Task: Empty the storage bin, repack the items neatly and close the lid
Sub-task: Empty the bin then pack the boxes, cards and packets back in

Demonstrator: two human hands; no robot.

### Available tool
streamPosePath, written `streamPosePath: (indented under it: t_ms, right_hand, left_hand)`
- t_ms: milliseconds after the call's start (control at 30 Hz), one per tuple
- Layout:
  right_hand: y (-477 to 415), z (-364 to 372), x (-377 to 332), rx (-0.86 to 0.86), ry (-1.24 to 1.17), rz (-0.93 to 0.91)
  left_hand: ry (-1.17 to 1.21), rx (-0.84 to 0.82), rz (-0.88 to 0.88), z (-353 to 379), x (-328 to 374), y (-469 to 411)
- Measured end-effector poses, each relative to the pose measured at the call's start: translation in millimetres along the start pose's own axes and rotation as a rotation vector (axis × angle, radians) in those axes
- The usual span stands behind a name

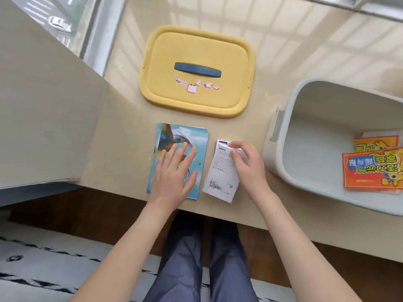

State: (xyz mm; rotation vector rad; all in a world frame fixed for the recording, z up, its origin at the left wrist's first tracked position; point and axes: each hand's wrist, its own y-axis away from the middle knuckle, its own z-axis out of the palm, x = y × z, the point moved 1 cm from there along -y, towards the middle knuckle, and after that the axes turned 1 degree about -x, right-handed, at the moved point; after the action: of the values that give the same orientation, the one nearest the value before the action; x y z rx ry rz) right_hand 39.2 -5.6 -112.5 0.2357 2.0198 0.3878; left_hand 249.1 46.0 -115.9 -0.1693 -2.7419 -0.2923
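Note:
A grey storage bin stands open at the right of the table, with orange-red packets lying inside it. Its yellow lid with a blue handle lies flat at the table's far middle. Near the front edge a stack of blue picture cards rests under my left hand, which lies flat on it with fingers spread. Beside it, to the right, a white printed packet lies on the table; my right hand pinches its upper right part.
A beige panel rises along the table's left side. A window with a metal frame runs behind the table. My legs and a patterned rug are below the front edge.

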Motion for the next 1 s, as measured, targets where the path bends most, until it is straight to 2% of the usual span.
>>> streamPosePath:
  t_ms: [233,433,600,767,1000]
  right_hand:
    - [-26,11,18,0.039,0.221,-0.149]
    - [-27,17,22,0.131,0.355,-0.190]
    - [18,33,20,0.303,0.326,-0.093]
    - [49,60,21,0.304,0.372,0.085]
    - [43,74,26,0.349,0.445,0.145]
  left_hand:
    - [0.022,0.056,0.019,14,-17,-8]
    - [0.010,0.053,0.030,17,-23,-11]
    - [0.012,0.033,0.031,13,-22,-14]
    - [0.030,0.026,0.043,14,-22,-12]
    - [0.038,0.012,0.042,18,-22,-3]
